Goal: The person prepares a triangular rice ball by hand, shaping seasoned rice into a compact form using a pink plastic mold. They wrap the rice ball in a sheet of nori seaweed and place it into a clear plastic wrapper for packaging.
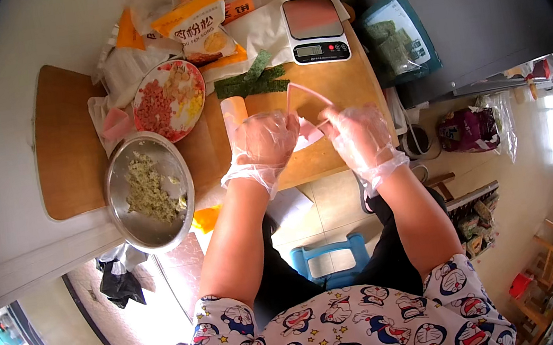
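Both hands wear clear plastic gloves over the wooden table. A thin pale pink strip, bent into an angled loop, runs between them. My left hand grips one end and my right hand pinches the other. Below the loop, a pink piece shows between the hands; whether it joins the strip I cannot tell. Just left of my left hand is a pale orange cylinder. Dark green seaweed strips lie crossed beyond the hands.
A steel bowl of greenish rice-like mix sits at left, near a plate of diced pink and yellow food. Behind are a food bag and a digital kitchen scale. A seaweed packet stands right; a blue stool is below.
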The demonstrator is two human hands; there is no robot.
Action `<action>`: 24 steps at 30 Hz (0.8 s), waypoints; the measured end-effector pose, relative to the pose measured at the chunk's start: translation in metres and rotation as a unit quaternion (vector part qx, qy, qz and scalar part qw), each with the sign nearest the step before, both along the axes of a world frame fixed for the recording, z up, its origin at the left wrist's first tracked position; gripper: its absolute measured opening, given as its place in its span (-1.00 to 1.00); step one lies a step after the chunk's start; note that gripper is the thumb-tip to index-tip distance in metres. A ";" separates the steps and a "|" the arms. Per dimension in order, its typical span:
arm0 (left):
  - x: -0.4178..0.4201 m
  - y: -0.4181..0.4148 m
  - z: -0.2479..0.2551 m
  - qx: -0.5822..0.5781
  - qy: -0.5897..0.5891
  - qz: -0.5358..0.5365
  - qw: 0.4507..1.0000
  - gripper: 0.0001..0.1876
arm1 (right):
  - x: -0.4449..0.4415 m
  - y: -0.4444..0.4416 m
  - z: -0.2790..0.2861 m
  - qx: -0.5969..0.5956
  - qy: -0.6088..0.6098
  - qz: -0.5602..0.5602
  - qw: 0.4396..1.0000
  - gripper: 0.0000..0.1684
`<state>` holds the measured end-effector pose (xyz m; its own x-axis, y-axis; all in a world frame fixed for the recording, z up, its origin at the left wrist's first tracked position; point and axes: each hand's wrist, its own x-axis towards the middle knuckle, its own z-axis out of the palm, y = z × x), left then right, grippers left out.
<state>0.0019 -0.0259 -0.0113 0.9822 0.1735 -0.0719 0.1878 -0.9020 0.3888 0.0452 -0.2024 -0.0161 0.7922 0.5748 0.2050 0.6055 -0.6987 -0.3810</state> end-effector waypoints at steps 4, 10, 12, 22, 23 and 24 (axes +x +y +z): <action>0.004 0.005 0.002 -0.048 -0.089 0.082 0.992 -0.68 | 0.026 0.000 0.002 0.024 0.052 -0.077 0.995 -0.85; 0.004 0.013 -0.019 -0.060 -0.099 0.078 0.990 -0.81 | 0.059 -0.030 -0.051 -0.076 0.139 -0.169 0.973 -0.82; 0.004 0.012 -0.025 -0.072 0.000 0.051 0.996 -0.81 | 0.063 -0.035 -0.063 -0.066 0.155 -0.192 0.967 -0.81; -0.011 0.003 -0.030 -0.693 0.062 0.265 0.667 -0.55 | 0.004 0.014 -0.016 -0.017 0.148 -0.011 0.989 -0.77; -0.011 0.004 -0.027 -0.681 0.080 0.251 0.683 -0.51 | -0.004 0.020 -0.016 -0.005 0.167 0.030 0.985 -0.74; -0.011 0.005 -0.024 -0.667 0.100 0.235 0.700 -0.47 | -0.006 0.026 -0.019 -0.014 0.146 0.027 0.989 -0.75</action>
